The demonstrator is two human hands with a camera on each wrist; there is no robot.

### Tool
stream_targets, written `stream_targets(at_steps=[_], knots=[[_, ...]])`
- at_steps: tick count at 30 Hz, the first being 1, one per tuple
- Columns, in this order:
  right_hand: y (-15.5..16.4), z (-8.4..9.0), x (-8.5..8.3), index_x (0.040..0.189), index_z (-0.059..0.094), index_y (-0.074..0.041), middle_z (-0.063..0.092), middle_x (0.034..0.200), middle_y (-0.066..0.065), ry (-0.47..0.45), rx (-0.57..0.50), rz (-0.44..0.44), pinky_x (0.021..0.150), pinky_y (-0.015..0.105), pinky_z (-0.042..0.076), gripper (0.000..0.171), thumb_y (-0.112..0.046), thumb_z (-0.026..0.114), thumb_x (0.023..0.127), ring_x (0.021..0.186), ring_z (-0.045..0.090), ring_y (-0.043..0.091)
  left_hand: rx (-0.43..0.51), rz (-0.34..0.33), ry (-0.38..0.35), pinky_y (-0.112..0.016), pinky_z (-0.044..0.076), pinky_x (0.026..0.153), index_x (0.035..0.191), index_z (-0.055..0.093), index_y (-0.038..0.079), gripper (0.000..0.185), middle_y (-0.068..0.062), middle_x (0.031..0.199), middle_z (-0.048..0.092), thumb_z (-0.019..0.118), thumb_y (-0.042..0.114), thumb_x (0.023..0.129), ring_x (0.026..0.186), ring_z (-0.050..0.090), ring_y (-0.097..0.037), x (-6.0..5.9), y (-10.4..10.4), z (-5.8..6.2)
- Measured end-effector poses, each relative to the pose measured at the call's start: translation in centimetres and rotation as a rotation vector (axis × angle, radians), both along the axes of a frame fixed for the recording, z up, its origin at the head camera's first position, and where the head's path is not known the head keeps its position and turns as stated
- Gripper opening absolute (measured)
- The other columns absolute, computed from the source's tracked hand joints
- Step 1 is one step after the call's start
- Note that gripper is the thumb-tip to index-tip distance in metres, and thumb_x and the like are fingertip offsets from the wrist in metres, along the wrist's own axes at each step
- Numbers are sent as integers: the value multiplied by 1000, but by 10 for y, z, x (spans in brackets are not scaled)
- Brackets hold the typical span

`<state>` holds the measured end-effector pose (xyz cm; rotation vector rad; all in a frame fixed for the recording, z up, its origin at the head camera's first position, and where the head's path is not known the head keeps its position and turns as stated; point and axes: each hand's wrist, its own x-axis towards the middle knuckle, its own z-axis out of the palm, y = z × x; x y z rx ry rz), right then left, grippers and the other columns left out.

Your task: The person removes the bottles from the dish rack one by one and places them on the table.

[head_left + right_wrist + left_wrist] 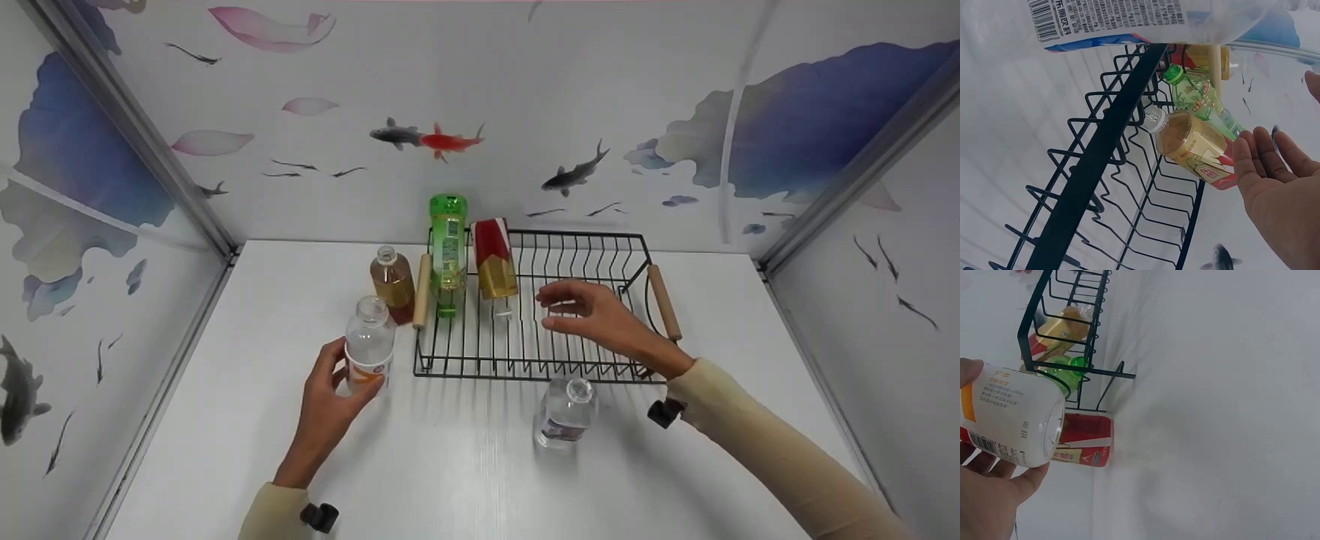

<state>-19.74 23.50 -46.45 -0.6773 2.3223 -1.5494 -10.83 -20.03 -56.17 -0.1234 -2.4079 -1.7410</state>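
My left hand [330,401] grips a clear, uncapped bottle [370,341] with a white label, thumb on one side and fingers round the other. In the left wrist view its base hangs above the table. My right hand [600,319] hovers over the right half of a black wire rack [487,376], fingers loosely bent and holding nothing. Inside the rack, a green bottle [448,240] and a red-and-gold labelled bottle [495,259] lean with necks down. An amber bottle [392,281] stands just left of the rack, behind the held one.
A clear bottle [564,416] stands in front of the rack, below my right forearm. Wooden handles [664,300] rise at the rack's two ends. White panels [510,67] painted with fish enclose the white table [465,465] at the back and sides.
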Motion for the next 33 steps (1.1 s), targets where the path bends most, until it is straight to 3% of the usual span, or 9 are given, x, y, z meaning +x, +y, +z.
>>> stream_targets(at_steps=[6,14,24,33], knots=[[0,-3,-5,152,58,3,62,150,25,-8,15,-8,115,35,54,57,-19,80,104,139,63,39,-11,37,-13,-59,43,125,158,47,5,77,-13,153,56,89,8,94,144,52,-33,-15,-8,-9],[-3,-5,-9,151,59,1,63,150,21,-2,15,-13,116,36,54,56,-20,79,104,141,60,47,11,79,0,-55,43,126,160,46,1,79,-16,154,56,89,8,94,146,53,-35,-37,-16,-20],[-2,-6,-14,151,60,2,64,149,18,-1,25,-32,114,36,55,56,-22,79,104,139,63,39,15,132,-36,-53,41,128,164,43,4,82,-17,159,54,88,13,96,150,52,-38,-58,-24,-26],[-1,-12,-19,151,60,3,64,148,22,-6,6,-56,112,32,56,54,-17,79,104,139,61,44,-12,162,-29,-48,41,128,164,44,3,82,-18,157,56,89,14,96,150,53,-37,-76,-31,-36]])
